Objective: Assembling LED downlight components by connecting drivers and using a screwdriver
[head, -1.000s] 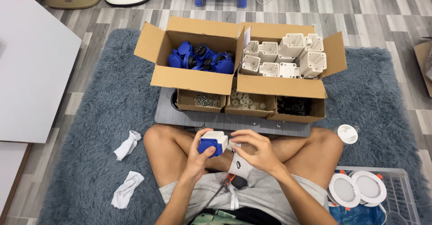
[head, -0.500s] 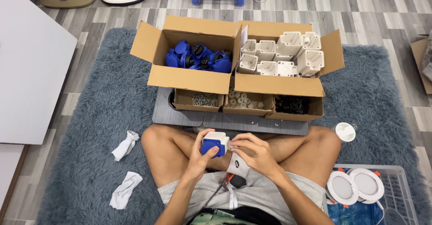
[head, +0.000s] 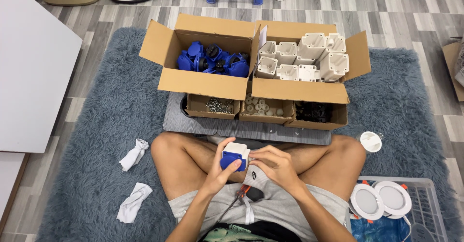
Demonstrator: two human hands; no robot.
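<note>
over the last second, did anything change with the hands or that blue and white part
Hardly anything. The left hand still grips the blue and white part over the lap, and the right hand still works at its right side with the fingertips; the part has at most turned slightly. Nothing was picked up or let go. The box of blue parts, the box of white housings, the small trays and the white cloths stayed put.

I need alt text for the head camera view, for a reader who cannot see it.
A person sitting cross-legged on a blue-grey rug holds a blue and white socket in the left hand, the right hand touching its side. Ahead stand open cardboard boxes of blue parts and white housings.
</note>
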